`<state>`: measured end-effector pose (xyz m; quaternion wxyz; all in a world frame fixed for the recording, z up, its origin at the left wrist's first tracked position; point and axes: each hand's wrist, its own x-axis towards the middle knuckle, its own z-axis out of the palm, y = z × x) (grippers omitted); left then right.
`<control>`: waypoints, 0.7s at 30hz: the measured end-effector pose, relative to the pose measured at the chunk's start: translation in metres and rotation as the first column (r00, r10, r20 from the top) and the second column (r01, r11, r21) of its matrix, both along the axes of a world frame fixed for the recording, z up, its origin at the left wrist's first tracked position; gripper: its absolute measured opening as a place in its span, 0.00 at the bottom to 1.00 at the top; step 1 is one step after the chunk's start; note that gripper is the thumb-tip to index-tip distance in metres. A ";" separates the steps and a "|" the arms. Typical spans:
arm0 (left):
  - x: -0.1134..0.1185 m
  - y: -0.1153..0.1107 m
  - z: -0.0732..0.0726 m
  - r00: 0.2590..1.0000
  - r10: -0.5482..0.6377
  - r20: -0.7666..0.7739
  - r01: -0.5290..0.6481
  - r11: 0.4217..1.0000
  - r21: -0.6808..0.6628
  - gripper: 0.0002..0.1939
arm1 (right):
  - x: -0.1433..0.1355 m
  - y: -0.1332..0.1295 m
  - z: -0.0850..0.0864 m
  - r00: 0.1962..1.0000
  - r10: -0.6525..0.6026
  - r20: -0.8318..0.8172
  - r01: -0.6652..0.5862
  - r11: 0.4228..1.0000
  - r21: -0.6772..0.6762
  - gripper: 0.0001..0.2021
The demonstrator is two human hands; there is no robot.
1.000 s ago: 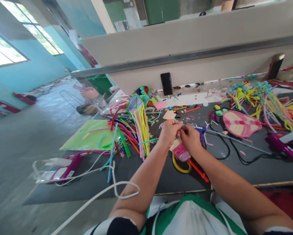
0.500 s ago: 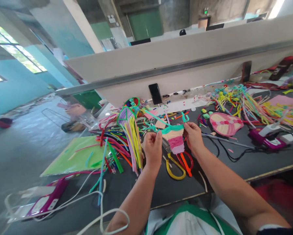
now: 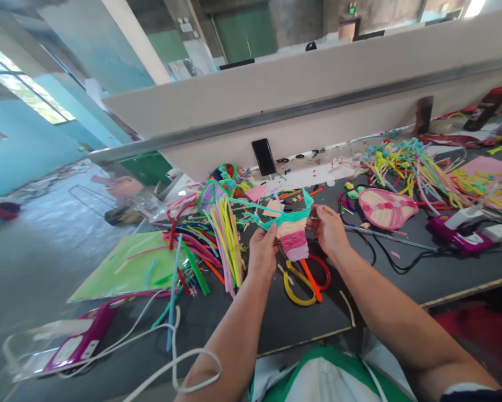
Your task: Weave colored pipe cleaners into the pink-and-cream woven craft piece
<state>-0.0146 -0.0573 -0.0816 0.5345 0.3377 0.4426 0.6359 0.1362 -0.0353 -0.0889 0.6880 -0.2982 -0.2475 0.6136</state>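
Observation:
My left hand (image 3: 262,252) pinches the left edge of a small tapered piece made of fuzzy pipe cleaners (image 3: 293,237). Teal runs along its top, with cream, magenta and lilac bands below. Loose teal stems stick out at both upper corners. At the right edge my right hand (image 3: 329,228) has its fingers closed; the fingertips are partly hidden. Below the piece lie scissors with yellow and red handles (image 3: 300,303), their blades mostly covered. An orange stem (image 3: 315,286) rests across the handles.
Bundled yellow and pink pipe cleaners (image 3: 228,240) lie to the left, near a green sheet (image 3: 120,268). A phone (image 3: 263,157) leans against the partition. On the right are a pink striped oval piece (image 3: 387,209) and a purple power strip (image 3: 460,237) with cables. A white cable (image 3: 196,354) loops at front left.
The striped piece has shifted slightly left and tilted, its teal stem at the right corner now pointing up. My right fingers have changed their position along its edge.

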 end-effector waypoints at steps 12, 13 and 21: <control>0.006 -0.005 0.002 0.998 -0.019 -0.066 0.021 0.999 0.028 0.15 | -0.001 -0.002 0.004 0.963 -0.143 0.227 0.139 0.990 0.031 0.15; 0.005 -0.005 0.003 0.998 -0.033 -0.049 0.035 0.999 0.027 0.14 | 0.000 -0.001 0.003 0.961 -0.156 0.229 0.150 0.988 0.041 0.15; -0.003 0.003 0.000 0.959 -0.185 0.213 0.191 0.982 -0.004 0.10 | 0.004 -0.005 0.008 0.971 -0.149 0.187 0.126 0.984 0.127 0.17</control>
